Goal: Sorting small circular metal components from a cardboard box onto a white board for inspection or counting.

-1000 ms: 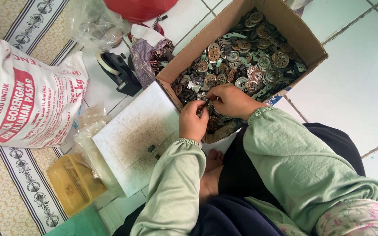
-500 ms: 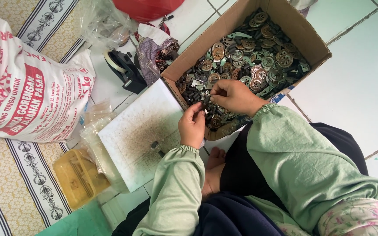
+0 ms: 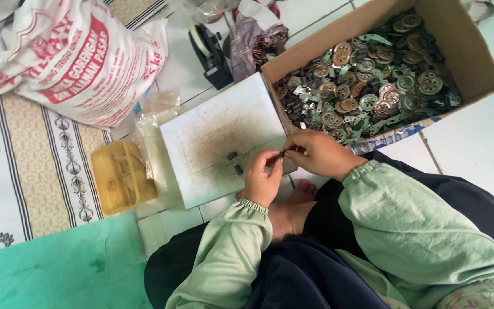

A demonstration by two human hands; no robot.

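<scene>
My left hand [image 3: 262, 178] and my right hand [image 3: 318, 153] meet over the near edge of a white board [image 3: 212, 134], both pinching one small dark metal part [image 3: 283, 153] between their fingertips. Two small dark pieces [image 3: 234, 162] lie on the stained board just left of my left hand. An open cardboard box [image 3: 467, 43] full of round metal discs, green plastic bits and dark parts [image 3: 367, 86] sits right behind my right hand. Pale green sleeves cover both arms.
A large white sack with red print [image 3: 70, 57] lies at the far left. A yellow plastic container [image 3: 122, 177] and clear bags [image 3: 154, 129] sit left of the board. A black tape dispenser [image 3: 210, 51] stands behind it. Patterned mat [image 3: 35, 171] and green sheet [image 3: 58, 269] lie left.
Both hands have drawn back out of the box toward my lap with the small part between them, and now sit over the near edge of the white board.
</scene>
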